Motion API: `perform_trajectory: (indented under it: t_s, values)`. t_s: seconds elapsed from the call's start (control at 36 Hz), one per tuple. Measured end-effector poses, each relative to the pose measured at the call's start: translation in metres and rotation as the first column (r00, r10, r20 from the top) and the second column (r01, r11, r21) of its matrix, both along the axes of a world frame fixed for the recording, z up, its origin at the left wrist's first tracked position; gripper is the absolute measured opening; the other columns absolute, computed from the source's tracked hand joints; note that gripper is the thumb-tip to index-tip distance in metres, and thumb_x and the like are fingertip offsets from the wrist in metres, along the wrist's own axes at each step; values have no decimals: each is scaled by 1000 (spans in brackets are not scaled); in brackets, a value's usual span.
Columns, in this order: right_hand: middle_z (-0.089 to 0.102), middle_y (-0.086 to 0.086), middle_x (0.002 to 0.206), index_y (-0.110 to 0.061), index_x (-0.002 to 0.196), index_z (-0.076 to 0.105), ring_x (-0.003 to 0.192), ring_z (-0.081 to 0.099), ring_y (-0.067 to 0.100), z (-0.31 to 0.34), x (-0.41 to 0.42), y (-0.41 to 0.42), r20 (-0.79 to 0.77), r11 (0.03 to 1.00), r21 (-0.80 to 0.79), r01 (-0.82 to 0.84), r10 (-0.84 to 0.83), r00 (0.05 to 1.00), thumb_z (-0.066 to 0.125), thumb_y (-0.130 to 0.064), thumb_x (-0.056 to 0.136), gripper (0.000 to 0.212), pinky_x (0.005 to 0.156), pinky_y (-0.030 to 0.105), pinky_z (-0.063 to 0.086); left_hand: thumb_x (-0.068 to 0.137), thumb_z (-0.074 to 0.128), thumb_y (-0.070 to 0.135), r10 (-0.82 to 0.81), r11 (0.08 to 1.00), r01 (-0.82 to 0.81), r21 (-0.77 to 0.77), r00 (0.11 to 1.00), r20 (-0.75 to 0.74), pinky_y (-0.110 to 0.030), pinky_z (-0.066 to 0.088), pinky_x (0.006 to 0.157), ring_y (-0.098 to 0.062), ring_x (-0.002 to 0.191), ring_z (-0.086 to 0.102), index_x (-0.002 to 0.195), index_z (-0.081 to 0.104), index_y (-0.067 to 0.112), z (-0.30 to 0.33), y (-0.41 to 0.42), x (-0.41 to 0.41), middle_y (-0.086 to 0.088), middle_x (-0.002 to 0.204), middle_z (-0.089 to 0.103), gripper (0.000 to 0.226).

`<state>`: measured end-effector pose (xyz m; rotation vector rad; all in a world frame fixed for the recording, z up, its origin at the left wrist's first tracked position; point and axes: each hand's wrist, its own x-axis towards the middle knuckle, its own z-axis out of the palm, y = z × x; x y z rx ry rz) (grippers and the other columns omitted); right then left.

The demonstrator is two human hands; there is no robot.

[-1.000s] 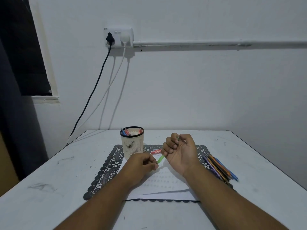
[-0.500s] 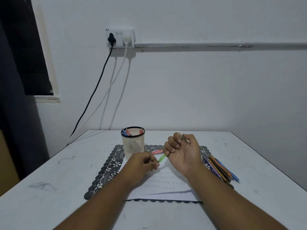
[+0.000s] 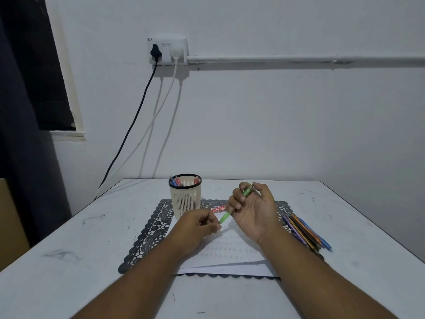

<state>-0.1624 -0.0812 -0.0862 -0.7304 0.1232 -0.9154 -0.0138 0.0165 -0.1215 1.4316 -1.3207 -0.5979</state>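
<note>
- The right hand [image 3: 254,210] lay palm up, its fingers curled round the upper half of a green pencil [image 3: 225,216] and gripping it; the thumb lay along the far side.
- The pencil slanted down from those fingers toward the left hand [image 3: 197,226], raised above the paper.
- The left hand's thumb and forefinger were pinched together on the pencil's lower tip, and the other fingers were curled in. Whether anything more sat in that pinch was too small to tell.
- A small red box [image 3: 218,208] lay just beyond the left fingertips, between the two hands.
- A pale mesh cup [image 3: 185,199] holding pens stood just beyond the left knuckles.
- A bunch of coloured pencils [image 3: 305,233] lay outward of the right wrist, well apart from the fingers.
- White paper [image 3: 230,252] lay beneath both hands on a dark lace mat [image 3: 149,236], on the white table [image 3: 69,261].
</note>
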Motion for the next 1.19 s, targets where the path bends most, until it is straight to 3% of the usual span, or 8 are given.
perform_trajectory:
  t_s: [0.11,0.19,0.31,0.44,0.69,0.83,1.11,1.19]
  values:
    - [52,9,70,-12,77,54,63,51,26,0,1,-2,1,998,51,24,-24,1000,46,-34,98,31,73,40,47,89,76,7,36,999,-36,-4,998,55,-23,40,61,-13,64,50,78,70,9,-2,-3,4,-3,68,61,12]
    - [52,9,70,-11,76,54,64,50,27,-1,2,-3,9,997,71,14,-15,1000,42,-35,101,36,78,44,49,89,76,9,66,998,-65,-12,996,65,-20,39,59,-11,62,49,77,70,10,-2,-5,5,-2,67,60,13]
    - [41,6,67,-13,71,48,60,40,23,-1,4,0,-13,998,53,16,-15,1000,40,-34,96,34,69,38,42,88,78,10,84,997,-83,-7,992,99,-20,39,58,-9,61,49,75,69,15,-2,-5,7,-1,67,60,16]
    - [26,3,66,-17,64,38,58,24,18,1,5,3,-17,999,3,38,-38,999,41,-27,83,21,57,34,32,87,77,3,68,998,-67,-12,995,69,-12,37,54,-5,57,46,78,69,4,0,-2,1,-4,67,57,12]
    - [29,2,66,-15,67,42,59,27,18,0,3,6,18,1000,-10,10,-10,1000,42,-40,85,31,58,34,32,85,78,3,47,999,-47,6,999,18,-19,41,59,-11,61,49,74,70,11,0,-2,1,-3,66,59,16]
    - [27,2,65,-16,64,41,58,25,18,2,2,5,25,1000,-24,12,-12,1000,40,-32,86,27,56,34,35,85,78,0,36,999,-36,1,998,-51,-19,40,58,-14,63,49,75,70,7,-1,-4,0,-6,67,58,14]
    - [26,2,66,-15,65,39,60,23,18,0,2,6,16,1000,-29,-1,2,1000,34,-34,95,35,58,34,32,85,79,6,42,999,-42,1,996,83,-16,39,57,-9,60,49,73,70,14,2,-1,1,1,64,59,17]
    - [25,2,65,-16,63,38,59,23,18,1,2,6,-1,999,-48,9,-9,1000,37,-28,88,28,58,34,32,85,79,5,52,999,-51,-6,995,80,-15,40,57,-8,59,49,75,71,10,1,-1,3,-1,65,60,14]
